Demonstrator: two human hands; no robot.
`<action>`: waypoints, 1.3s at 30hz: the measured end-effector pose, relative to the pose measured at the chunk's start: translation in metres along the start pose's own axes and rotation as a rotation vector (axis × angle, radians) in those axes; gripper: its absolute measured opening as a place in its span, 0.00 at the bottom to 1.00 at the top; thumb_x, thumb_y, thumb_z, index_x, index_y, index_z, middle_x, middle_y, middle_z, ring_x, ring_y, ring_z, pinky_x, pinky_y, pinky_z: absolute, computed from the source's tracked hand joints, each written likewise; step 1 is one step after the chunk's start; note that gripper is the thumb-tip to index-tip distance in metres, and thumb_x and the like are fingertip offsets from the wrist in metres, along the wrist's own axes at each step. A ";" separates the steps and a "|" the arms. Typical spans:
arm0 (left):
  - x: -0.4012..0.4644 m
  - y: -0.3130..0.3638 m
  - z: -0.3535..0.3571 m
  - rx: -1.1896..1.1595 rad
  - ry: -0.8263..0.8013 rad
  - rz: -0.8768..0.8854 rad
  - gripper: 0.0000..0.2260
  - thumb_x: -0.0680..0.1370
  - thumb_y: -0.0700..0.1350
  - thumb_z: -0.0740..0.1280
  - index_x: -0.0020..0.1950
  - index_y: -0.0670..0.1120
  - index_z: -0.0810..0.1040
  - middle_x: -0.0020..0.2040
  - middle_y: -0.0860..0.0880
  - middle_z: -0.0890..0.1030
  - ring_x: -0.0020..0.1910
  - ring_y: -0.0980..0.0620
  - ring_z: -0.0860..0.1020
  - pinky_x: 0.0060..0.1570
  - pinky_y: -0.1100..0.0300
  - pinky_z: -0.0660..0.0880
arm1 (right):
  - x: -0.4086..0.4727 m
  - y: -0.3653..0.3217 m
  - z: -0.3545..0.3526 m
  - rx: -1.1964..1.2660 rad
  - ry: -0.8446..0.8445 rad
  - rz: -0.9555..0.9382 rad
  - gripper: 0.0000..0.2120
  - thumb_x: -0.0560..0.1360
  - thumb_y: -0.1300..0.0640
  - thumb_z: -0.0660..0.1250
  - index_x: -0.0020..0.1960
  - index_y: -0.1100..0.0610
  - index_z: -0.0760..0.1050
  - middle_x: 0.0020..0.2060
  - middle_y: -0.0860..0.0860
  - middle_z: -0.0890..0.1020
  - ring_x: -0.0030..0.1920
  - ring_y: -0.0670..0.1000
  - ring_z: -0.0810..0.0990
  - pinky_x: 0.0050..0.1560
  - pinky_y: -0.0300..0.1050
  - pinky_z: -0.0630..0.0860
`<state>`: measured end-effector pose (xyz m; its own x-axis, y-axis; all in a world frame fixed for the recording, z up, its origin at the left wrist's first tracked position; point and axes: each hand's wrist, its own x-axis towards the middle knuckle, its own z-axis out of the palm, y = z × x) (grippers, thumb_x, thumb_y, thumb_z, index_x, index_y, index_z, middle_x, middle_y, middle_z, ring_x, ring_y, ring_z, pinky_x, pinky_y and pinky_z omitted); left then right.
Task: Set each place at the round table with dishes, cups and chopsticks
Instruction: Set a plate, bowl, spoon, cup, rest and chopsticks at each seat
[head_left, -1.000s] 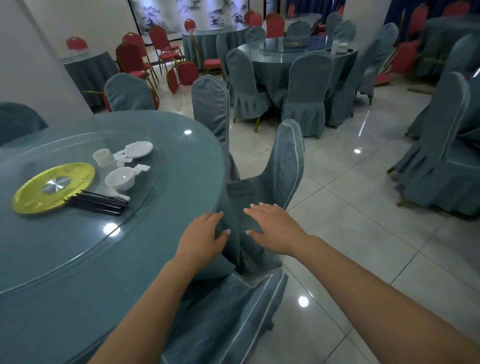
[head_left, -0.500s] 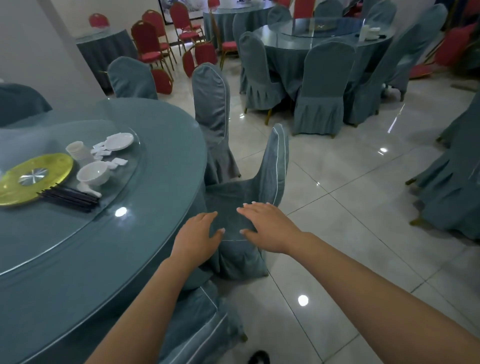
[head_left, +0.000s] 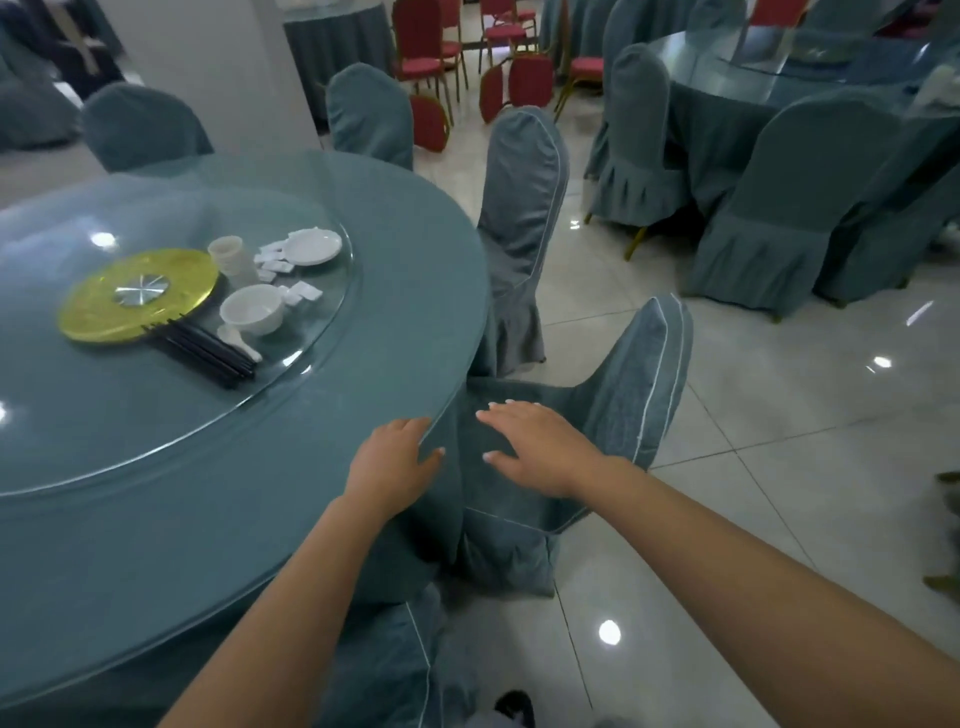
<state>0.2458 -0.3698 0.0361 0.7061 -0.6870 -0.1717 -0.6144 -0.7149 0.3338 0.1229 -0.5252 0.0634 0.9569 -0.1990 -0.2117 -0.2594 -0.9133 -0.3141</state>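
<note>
The round table (head_left: 363, 249) has a teal cloth and a glass turntable (head_left: 156, 405). On the turntable lie a white bowl (head_left: 253, 310) with a spoon (head_left: 239, 340), a stack of cups (head_left: 228, 257), a white plate (head_left: 313, 246), small white dishes (head_left: 298, 292), black chopsticks (head_left: 208, 351) and a yellow disc (head_left: 137, 293). My left hand (head_left: 392, 462) hovers at the table's near edge, fingers relaxed, holding nothing. My right hand (head_left: 535, 447) is spread flat over the seat of a covered chair (head_left: 628, 395), empty.
Teal-covered chairs ring the table: one at the right (head_left: 519, 208), two behind (head_left: 371, 111) and one below me (head_left: 395, 665). Another covered table (head_left: 769, 78) with chairs stands at the far right. Red chairs (head_left: 426, 67) sit at the back. Shiny tiled floor (head_left: 779, 467) lies to the right.
The view has swung left and nearer the table, bringing the dishes toward the middle. Both hands stay spread and empty; the left one now sits over the table edge.
</note>
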 end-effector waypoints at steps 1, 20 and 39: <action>0.005 -0.005 -0.002 0.002 0.007 -0.026 0.23 0.80 0.54 0.61 0.73 0.48 0.67 0.70 0.48 0.71 0.69 0.46 0.68 0.65 0.53 0.65 | 0.012 0.003 -0.002 -0.007 -0.011 -0.019 0.28 0.80 0.46 0.58 0.77 0.52 0.55 0.77 0.51 0.58 0.77 0.51 0.54 0.76 0.49 0.50; 0.040 -0.061 -0.029 -0.048 0.154 -0.623 0.24 0.80 0.54 0.60 0.75 0.48 0.64 0.72 0.48 0.69 0.70 0.47 0.66 0.66 0.54 0.66 | 0.219 0.005 -0.035 -0.010 -0.245 -0.457 0.28 0.80 0.48 0.61 0.76 0.53 0.58 0.76 0.51 0.61 0.76 0.51 0.57 0.75 0.45 0.54; 0.087 -0.192 -0.045 -0.098 0.098 -0.801 0.27 0.80 0.55 0.60 0.76 0.46 0.61 0.74 0.47 0.66 0.73 0.47 0.62 0.69 0.53 0.63 | 0.340 -0.072 -0.004 -0.081 -0.332 -0.557 0.29 0.80 0.46 0.59 0.77 0.53 0.56 0.76 0.52 0.58 0.77 0.51 0.54 0.76 0.48 0.52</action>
<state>0.4408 -0.2867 -0.0014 0.9489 0.0465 -0.3122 0.1213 -0.9669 0.2246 0.4675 -0.5283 0.0179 0.8505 0.4206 -0.3158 0.2872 -0.8744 -0.3910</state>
